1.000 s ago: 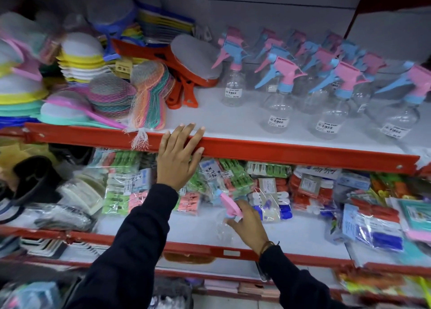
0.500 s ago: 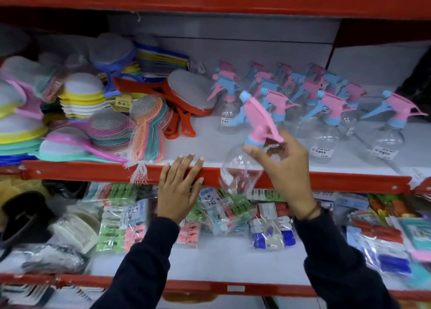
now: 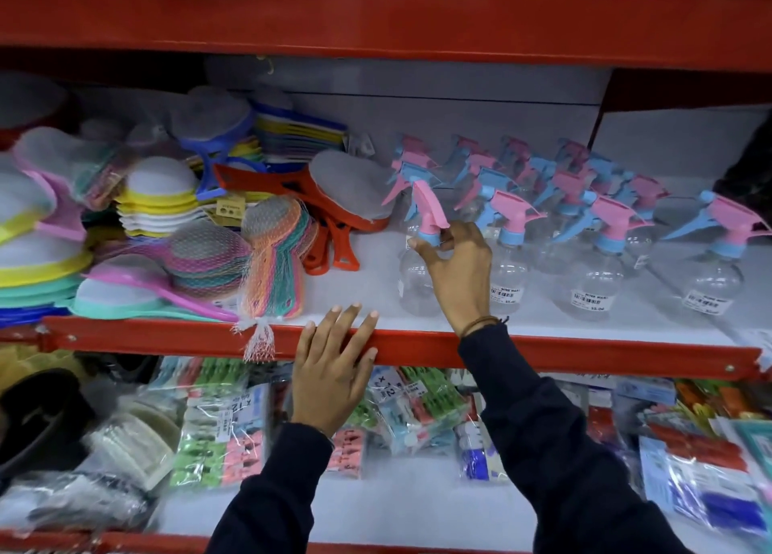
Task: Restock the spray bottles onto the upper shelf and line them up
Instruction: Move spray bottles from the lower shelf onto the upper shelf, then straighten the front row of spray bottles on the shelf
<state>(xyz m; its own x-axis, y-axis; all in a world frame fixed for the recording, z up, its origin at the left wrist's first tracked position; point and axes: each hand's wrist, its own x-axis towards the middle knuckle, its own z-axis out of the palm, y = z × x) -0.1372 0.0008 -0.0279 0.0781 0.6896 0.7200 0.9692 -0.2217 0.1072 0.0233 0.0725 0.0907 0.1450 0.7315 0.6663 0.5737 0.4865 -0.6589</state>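
A clear spray bottle [image 3: 411, 277] with a pink and blue trigger head stands on the white upper shelf [image 3: 359, 290], at the left end of the front row. My right hand [image 3: 455, 269] grips its neck just under the head. Several more clear spray bottles [image 3: 585, 236] with pink and blue heads stand in rows to the right, reaching back to the wall. One bottle [image 3: 714, 277] stands apart at the far right. My left hand [image 3: 334, 369] lies flat on the shelf's red front rail [image 3: 543, 351], fingers spread, holding nothing.
Left of the bottles lie orange-handled brushes [image 3: 334, 219], netted plastic scoops [image 3: 267, 261] and stacks of coloured sponges [image 3: 158, 198]. The lower shelf holds bagged clothes pegs [image 3: 225, 428] and other packets. A red beam [image 3: 376, 10] runs overhead.
My right hand carried the bottle up from the lower shelf over the red rail and set it upright on the upper shelf. My left hand stayed on the rail.
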